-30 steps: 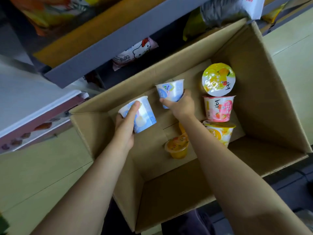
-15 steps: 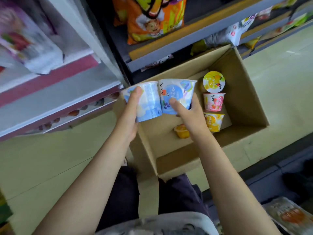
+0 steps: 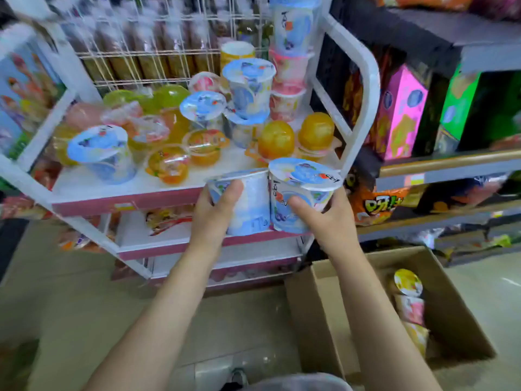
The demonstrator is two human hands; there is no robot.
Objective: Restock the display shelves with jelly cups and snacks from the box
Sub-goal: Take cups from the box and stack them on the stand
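Shop aisle, pale tiled floor (image 3: 70, 320), blurry frame. Left hand (image 3: 215, 210) grips one blue-and-white jelly cup (image 3: 248, 204), thumb curled over its front wall, cup tilted with its lid edge toward the shelf. Right hand (image 3: 324, 218) grips a second blue jelly cup (image 3: 303, 190), thumb across the front, fingers wrapped behind, foil lid facing up. Both cups touch side by side, held just in front of the front edge of the white display rack (image 3: 363, 80), at the level of its top shelf (image 3: 124, 190). That shelf carries more blue-lidded cups (image 3: 101, 150), a stack of blue cups (image 3: 249, 86) near the middle, pink cups (image 3: 287, 88) stacked at the back right, and clear dome jellies in orange (image 3: 276, 139) and yellow-green (image 3: 169, 97). Wire grid (image 3: 158, 52) with packets hanging behind it. Lower rack tiers with pink trim, contents blurred. Open cardboard box (image 3: 324, 320) on the floor at lower right, beside the right forearm; inside, a row of cups along its far side, yellow-lidded one (image 3: 408, 282) on top. Grey shelving (image 3: 451, 170) right of the rack with a pink carton (image 3: 400, 114), green carton (image 3: 456, 103), and an orange snack bag (image 3: 375, 204) below
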